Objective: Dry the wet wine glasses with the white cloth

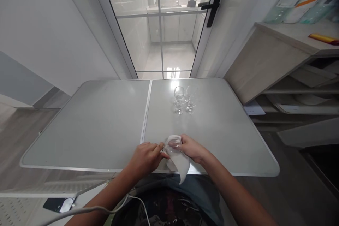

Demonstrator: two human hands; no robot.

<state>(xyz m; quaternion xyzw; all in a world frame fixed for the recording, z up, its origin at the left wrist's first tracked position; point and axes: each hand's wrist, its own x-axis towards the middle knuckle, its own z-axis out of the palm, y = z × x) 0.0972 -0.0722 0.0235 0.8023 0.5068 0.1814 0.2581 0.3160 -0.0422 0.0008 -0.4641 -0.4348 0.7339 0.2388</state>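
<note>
Close to the table's front edge, a clear stemmed glass lies tilted between my two hands. My left hand is closed on its left end, where the stem is mostly hidden by my fingers. A white cloth wraps the bowl and hangs down past the table edge. With fingers closed, my right hand grips the cloth against the glass; some of its fingertips show through the clear bowl. Further back stand several clear stemmed glasses, grouped close together and upright.
The grey folding table has a seam down its middle. Behind it is a glass door with a black handle. A wooden shelf stands right, with plastic bottles on top. A white cable runs by my left arm.
</note>
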